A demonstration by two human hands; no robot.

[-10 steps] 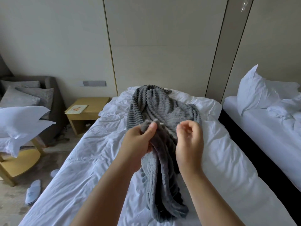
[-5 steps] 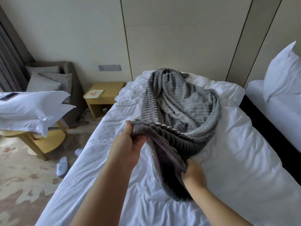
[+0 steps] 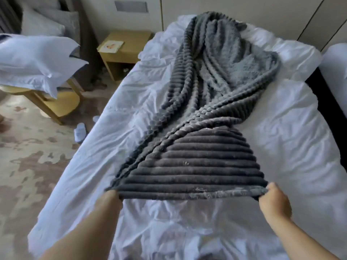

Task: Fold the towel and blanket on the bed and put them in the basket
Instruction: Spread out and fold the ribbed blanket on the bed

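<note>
The grey ribbed blanket (image 3: 197, 156) lies lengthwise on the white bed (image 3: 281, 128); its near edge is pulled out flat and taut between the two hands, ribs running crosswise; about halfway up it twists into a narrow rope of folds, and beyond that it widens into a rumpled heap with the fleecy side up, reaching toward the head of the bed. The left hand (image 3: 110, 201) pinches the near left corner, its fingertips tucked under the hem and hidden there; the right hand (image 3: 274, 201) grips the near right corner, fingers curled closed around the edge with the thumb on top; both forearms come in from the bottom of the view. The sheet under the blanket is creased. Left of the bed stands a wooden nightstand (image 3: 127, 51) with a card (image 3: 110, 46) on its top; what sits in its open lower shelf is too dim to tell. Nearer, white pillows (image 3: 37, 59) are stacked on a round table (image 3: 62, 107); a pale slipper (image 3: 79, 131) lies on the patterned carpet (image 3: 28, 156) between table and bed; an armchair (image 3: 75, 25) in the corner holds grey cushions (image 3: 43, 25). The edge of a second bed (image 3: 336, 59) shows at the right.
</note>
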